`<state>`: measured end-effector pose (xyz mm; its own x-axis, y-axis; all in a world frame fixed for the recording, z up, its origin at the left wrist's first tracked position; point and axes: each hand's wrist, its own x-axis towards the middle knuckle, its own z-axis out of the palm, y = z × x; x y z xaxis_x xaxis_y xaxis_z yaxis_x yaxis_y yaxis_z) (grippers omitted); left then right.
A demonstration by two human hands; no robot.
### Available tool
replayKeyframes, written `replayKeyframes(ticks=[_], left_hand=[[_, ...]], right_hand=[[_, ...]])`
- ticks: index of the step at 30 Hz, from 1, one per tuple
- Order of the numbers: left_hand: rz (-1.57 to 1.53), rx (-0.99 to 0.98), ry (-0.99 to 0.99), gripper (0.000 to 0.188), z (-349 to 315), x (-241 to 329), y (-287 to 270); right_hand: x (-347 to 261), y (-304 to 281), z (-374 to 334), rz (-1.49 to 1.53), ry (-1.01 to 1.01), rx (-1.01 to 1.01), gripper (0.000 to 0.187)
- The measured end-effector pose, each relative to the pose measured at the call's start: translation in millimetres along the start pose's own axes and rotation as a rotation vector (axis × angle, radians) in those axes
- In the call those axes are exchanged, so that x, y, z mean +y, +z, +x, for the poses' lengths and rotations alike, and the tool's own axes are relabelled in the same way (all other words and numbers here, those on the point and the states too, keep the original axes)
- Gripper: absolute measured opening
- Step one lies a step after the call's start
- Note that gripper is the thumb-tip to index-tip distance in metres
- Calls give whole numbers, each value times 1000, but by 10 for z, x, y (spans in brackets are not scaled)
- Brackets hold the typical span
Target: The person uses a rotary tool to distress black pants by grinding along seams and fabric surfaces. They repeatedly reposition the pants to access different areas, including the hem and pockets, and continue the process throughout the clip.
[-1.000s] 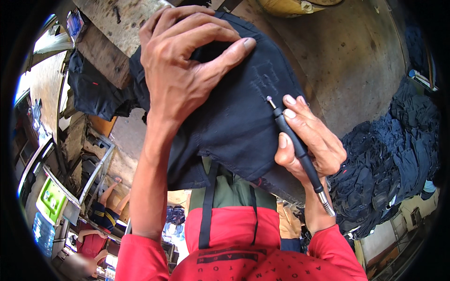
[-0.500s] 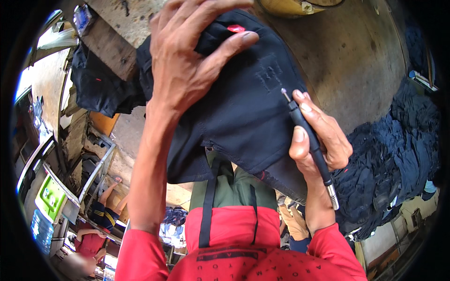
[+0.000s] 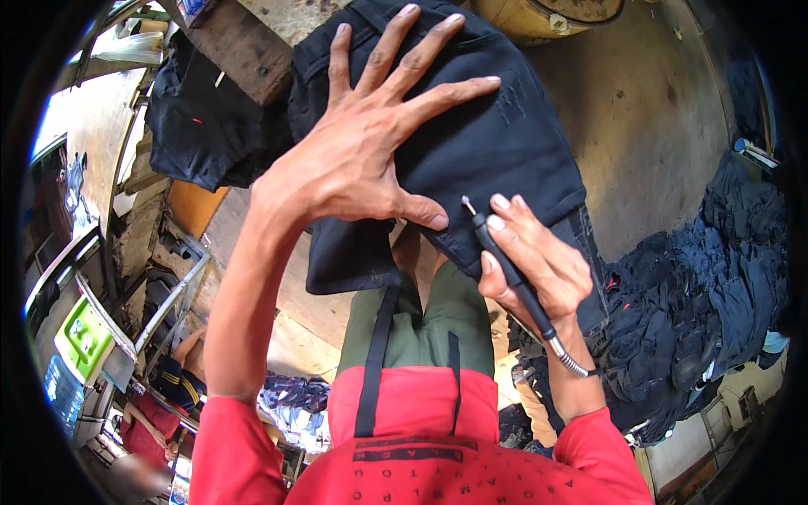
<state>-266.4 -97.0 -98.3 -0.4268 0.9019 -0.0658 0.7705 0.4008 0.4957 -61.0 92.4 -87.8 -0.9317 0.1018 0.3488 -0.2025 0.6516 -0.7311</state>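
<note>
Black trousers (image 3: 497, 156) lie spread on the work surface in front of me, with frayed, scuffed marks (image 3: 510, 103) near their upper right. My left hand (image 3: 358, 164) rests on the cloth with its fingers spread wide, the thumb close to the lower hem. My right hand (image 3: 547, 265) grips a black rotary tool (image 3: 515, 278) like a pen. Its metal shaft carries a small pale grinding tip (image 3: 465, 200), which sits over the lower part of the trousers, right of my left thumb. Whether the tip touches the cloth I cannot tell.
Another black garment (image 3: 210, 118) lies at the left. A large heap of dark garments (image 3: 690, 295) fills the right side. A yellowish round container (image 3: 547, 21) stands at the far edge. At the lower left are a green tray (image 3: 84, 341) and a person in red (image 3: 147, 429).
My left hand has spread out and pressed lower on the cloth. The trousers have shifted, and their red tag no longer shows. My right hand has brought the rotary tool down and left.
</note>
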Motion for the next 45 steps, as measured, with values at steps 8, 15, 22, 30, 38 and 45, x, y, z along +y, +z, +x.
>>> replayKeyframes(ticks=[8,15,22,30,38,45], left_hand=[[53,-207,-31,132,11,100,-106],[36,-166,-44,128,-7,85,-80],[32,-146,-31,128,13,108,-112],[55,-241,-78,127,37,102,-142],[6,-166,-56,128,-7,152,-132],[-18,-179,-45,129,50,189,-208]], right_hand=[[37,86,76,-17,-27,-19,27],[11,15,16,-20,-11,-40,28],[28,-54,-80,-26,-1,-48,30],[88,-37,-12,-41,-3,-13,29],[81,-37,-30,-26,18,-12,28],[68,-96,-83,-17,24,-20,28]])
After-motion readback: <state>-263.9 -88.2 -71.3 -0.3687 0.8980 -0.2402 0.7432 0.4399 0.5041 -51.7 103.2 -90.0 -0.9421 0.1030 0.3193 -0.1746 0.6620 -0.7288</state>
